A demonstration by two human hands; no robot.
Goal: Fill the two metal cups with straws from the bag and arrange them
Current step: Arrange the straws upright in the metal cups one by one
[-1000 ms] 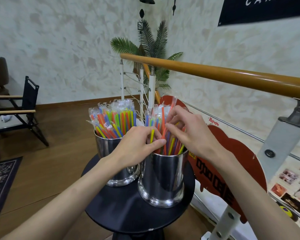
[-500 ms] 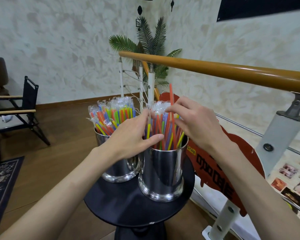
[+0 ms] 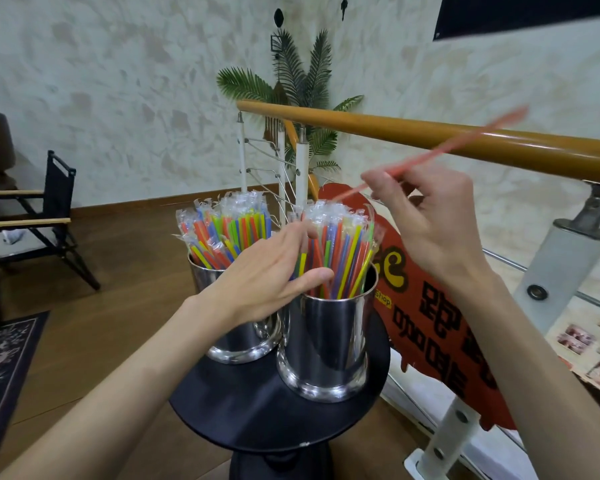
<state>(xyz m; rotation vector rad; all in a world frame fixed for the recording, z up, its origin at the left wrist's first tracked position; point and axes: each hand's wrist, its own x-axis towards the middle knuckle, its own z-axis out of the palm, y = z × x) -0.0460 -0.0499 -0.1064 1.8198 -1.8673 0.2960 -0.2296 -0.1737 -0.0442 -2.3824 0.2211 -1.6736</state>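
The right hand (image 3: 433, 220) pinches a thin red straw (image 3: 444, 152) above the shiny round cup (image 3: 326, 341). The left hand's (image 3: 264, 282) straight fingers (image 3: 312, 275) touch wrapped straws (image 3: 340, 251) in it.

Mottled cream plaster wall (image 3: 125, 81), wood floor (image 3: 125, 271); folding chair (image 3: 32, 216) far left of the hands, wooden handrail (image 3: 413, 133) and what looks like a palm plant (image 3: 291, 81) beyond them.

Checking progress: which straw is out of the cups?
The red straw, pinched in the right hand above the right metal cup; the rest stand in cups.
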